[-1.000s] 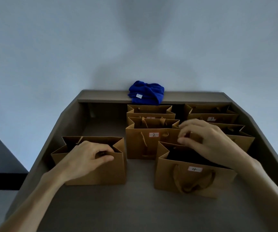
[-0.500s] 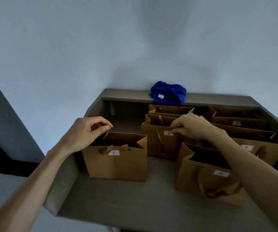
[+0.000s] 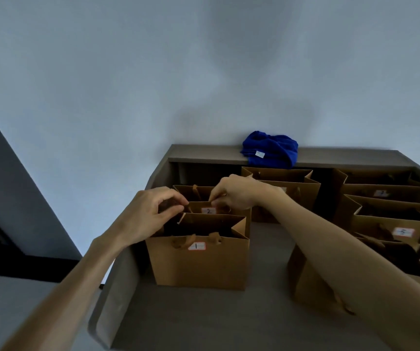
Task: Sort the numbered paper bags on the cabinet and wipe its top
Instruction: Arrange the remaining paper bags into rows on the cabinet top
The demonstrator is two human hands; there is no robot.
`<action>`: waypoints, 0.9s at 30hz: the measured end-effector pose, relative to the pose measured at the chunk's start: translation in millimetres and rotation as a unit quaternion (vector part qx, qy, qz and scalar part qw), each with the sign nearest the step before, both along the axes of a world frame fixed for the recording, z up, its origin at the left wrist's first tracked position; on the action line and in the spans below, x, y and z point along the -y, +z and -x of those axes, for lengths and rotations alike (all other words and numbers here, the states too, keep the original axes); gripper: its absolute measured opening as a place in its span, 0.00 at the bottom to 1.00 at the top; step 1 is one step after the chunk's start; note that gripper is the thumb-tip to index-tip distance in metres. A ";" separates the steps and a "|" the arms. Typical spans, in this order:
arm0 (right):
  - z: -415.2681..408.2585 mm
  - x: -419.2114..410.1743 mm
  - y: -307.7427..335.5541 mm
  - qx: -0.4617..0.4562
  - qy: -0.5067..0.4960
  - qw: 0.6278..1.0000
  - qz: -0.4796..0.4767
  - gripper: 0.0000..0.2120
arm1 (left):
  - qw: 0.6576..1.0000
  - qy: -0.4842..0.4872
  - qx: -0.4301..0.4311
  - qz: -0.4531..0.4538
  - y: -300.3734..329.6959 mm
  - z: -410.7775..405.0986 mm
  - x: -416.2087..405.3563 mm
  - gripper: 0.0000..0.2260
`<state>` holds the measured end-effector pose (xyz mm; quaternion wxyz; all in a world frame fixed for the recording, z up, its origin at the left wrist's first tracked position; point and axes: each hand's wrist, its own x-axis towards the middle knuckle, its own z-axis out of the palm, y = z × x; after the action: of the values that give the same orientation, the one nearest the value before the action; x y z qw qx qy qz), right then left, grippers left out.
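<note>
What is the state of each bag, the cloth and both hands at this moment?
Brown paper bag labelled 1: upright, mouth open, at the front left.
Brown paper bag labelled 2: upright, directly behind bag 1, both hands at its top edge.
Brown paper bag labelled 5: upright, open, on the right.
Blue folded cloth: bunched, unused, on the grey cabinet's back ledge.
Left hand: fingers pinched at bag 2.
Right hand: pinching bag 2's rim.

Brown paper bag marked 1 (image 3: 198, 262) upright before me, bag 2 (image 3: 207, 202) just behind, bag 5 (image 3: 396, 230) at right, blue cloth (image 3: 271, 150) crumpled on cabinet (image 3: 204, 323) ledge.
</note>
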<state>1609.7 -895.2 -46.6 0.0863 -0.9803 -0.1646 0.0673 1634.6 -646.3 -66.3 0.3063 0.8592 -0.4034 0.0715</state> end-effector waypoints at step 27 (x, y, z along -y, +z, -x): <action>199.3 211.3 3.6 0.045 -0.224 0.962 -0.147 0.07 | 0.969 -0.235 -0.032 -0.065 14.8 54.6 205.5 0.11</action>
<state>1410.5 -1106.5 -43.0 0.2350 -0.9706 0.0473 -0.0233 1580.0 -851.8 -51.5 0.2706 0.7600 -0.5883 -0.0564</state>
